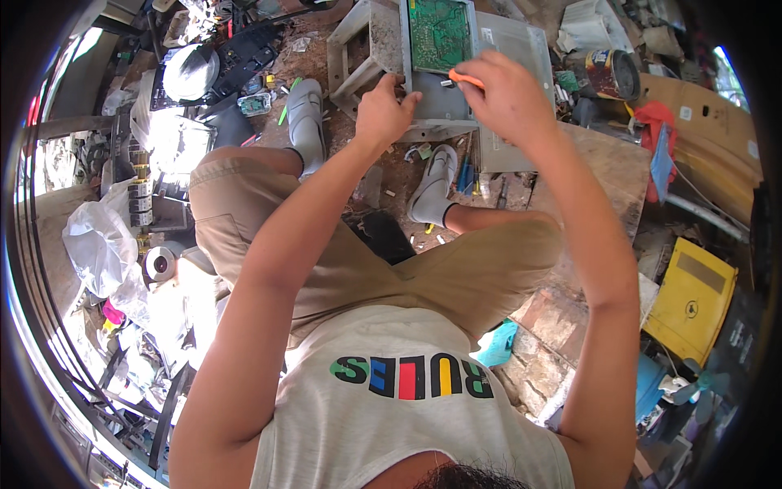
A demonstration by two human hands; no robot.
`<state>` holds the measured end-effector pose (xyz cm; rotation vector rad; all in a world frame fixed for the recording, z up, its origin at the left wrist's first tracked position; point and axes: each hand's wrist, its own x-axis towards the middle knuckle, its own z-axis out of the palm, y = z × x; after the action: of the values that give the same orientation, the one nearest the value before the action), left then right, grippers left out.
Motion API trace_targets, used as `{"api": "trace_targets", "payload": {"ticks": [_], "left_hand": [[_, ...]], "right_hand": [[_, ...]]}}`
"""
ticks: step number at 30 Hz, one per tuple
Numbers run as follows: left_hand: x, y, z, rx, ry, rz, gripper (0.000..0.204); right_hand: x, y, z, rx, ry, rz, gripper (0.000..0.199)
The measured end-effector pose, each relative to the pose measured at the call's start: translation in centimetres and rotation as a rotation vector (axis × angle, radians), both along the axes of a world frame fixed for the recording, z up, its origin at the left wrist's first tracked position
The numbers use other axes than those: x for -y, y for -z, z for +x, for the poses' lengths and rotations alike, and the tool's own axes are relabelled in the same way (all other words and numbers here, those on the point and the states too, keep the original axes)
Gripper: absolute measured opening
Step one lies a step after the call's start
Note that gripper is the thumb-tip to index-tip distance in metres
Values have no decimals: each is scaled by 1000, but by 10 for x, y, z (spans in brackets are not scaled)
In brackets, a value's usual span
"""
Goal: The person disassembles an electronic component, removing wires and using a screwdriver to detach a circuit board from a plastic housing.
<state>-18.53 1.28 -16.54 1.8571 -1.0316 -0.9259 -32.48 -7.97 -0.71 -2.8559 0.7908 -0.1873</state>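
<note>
A green circuit board (441, 37) sits inside a grey box-like case (432, 104) in front of me. My left hand (384, 112) is closed on the left edge of this case, thumb toward its inside. In my right hand (509, 98) is an orange-handled tool (467, 79), held just below the board's lower edge. Whether its tip touches the board or the case cannot be made out. A flat grey panel (521, 65) lies under and to the right of the case. On its left stands a dirty pale frame (349, 73) with openings.
Several slim tools (467, 175) lie beside my right foot (434, 183). A tin can (612, 75) and a red bag (654, 130) are at the right, with a yellow panel (691, 301) nearer. Electronic scrap and a white round part (191, 72) crowd the left.
</note>
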Motion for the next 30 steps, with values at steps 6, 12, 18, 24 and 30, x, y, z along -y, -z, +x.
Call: {"api": "trace_targets", "payload": {"ticks": [6,12,18,24,30], "left_hand": [[18,7,-11,107,-69,10,38],[27,17,-11,7,-88,83,31],[26,13,-9,-105,-136,49,22],[25,12,-7,-119,-121,23,20],[27,19,-9,-104,-111,10,25]], "right_hand": [[39,-12,53,-330,8,102,22],[41,-26,105,-755,689,860,23],[34,-23,121,-728,847,851,22],[33,-14,124,-855,584,632,16],[27,-18,108,-971,-919,-448,9]]}}
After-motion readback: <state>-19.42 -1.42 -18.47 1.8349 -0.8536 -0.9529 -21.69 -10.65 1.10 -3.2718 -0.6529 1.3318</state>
